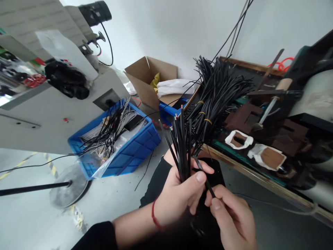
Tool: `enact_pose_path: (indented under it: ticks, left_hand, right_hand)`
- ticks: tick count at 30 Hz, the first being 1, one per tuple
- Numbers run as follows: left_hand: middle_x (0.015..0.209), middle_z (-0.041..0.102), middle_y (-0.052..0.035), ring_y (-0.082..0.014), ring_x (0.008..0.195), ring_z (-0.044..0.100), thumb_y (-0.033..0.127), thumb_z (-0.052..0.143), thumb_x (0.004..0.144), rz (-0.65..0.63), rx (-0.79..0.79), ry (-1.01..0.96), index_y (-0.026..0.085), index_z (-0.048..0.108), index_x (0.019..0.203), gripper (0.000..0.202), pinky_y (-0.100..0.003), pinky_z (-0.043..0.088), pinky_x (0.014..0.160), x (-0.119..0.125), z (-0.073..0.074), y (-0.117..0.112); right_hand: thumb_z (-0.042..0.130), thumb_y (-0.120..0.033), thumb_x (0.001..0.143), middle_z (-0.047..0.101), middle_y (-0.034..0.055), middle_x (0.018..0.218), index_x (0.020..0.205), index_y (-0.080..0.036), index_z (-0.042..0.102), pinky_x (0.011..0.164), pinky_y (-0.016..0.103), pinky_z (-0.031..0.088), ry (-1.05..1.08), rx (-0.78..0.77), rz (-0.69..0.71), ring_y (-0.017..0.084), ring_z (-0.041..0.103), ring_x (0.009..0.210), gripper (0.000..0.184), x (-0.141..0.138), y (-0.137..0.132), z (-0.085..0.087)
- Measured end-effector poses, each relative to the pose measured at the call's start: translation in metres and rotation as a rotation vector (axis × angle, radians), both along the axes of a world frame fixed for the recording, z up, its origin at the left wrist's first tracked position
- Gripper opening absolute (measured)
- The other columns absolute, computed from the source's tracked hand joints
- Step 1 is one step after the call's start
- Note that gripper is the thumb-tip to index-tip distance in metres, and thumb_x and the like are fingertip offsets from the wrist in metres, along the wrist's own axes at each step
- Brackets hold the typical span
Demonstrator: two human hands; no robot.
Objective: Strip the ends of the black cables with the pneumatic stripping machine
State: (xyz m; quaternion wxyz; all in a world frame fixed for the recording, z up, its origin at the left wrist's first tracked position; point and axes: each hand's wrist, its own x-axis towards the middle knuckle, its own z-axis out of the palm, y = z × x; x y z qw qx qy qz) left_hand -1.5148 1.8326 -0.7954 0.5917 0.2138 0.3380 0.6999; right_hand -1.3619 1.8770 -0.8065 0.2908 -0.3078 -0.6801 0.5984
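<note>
Left hand (177, 198): grip clenched round wire bunch (182, 146), upright, long axis near vertical, slight fan, coloured tips on top. Right hand (231, 217): grip pinching single wire (208, 186) between thumb and forefinger, just right of the bunch, below its middle. Long axis of that wire slanting up-left, upper end touching the bunch by the left thumb. Nearer to it: right hand. Behind the bunch, banded wire pile (215, 93) on counter (247, 170); left of the bunch, blue crate (135, 152).
</note>
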Motion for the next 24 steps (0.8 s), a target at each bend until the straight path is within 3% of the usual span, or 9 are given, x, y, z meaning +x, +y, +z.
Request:
enact_pose_path:
  ticks: [10,15,21,24]
  left_hand:
    - [0.045,0.038,0.0125,-0.0060,0.033,0.034,0.044,0.061,0.109,-0.007,0.035,0.009,0.020,0.074,0.120,0.029,-0.020,0.027,0.040,-0.004,-0.002,-0.001]
    - [0.044,0.040,0.0125,-0.0054,0.032,0.035,0.042,0.066,0.107,-0.002,0.040,-0.015,0.020,0.076,0.113,0.024,-0.020,0.027,0.040,-0.002,-0.003,-0.001]
    - [0.044,0.040,0.0127,-0.0056,0.032,0.035,0.045,0.069,0.105,-0.013,0.004,0.002,0.019,0.074,0.111,0.027,-0.020,0.029,0.041,-0.001,-0.002,-0.001]
    - [0.043,0.040,0.0136,-0.0050,0.032,0.034,0.046,0.071,0.103,0.011,-0.010,0.005,0.018,0.070,0.104,0.027,-0.020,0.036,0.045,0.001,0.000,-0.001]
  right_hand:
    - [0.060,-0.040,0.106,0.052,0.0000,0.063,0.076,-0.022,0.065,0.052,0.031,0.029,0.072,-0.193,-0.065,0.015,0.040,0.054,0.036,0.004,-0.005,-0.010]
    - [0.065,-0.040,0.104,0.046,-0.0014,0.059,0.076,-0.022,0.069,0.055,0.033,0.031,0.140,-0.296,-0.084,0.014,0.032,0.052,0.034,0.000,-0.006,-0.009]
    - [0.064,-0.043,0.103,0.047,-0.0009,0.059,0.076,-0.022,0.068,0.055,0.033,0.031,0.130,-0.330,-0.073,0.015,0.033,0.053,0.034,0.002,-0.006,-0.015]
    - [0.062,-0.043,0.105,0.052,-0.0002,0.060,0.078,-0.022,0.068,0.055,0.033,0.032,0.114,-0.303,-0.033,0.015,0.037,0.053,0.035,0.002,-0.003,-0.016]
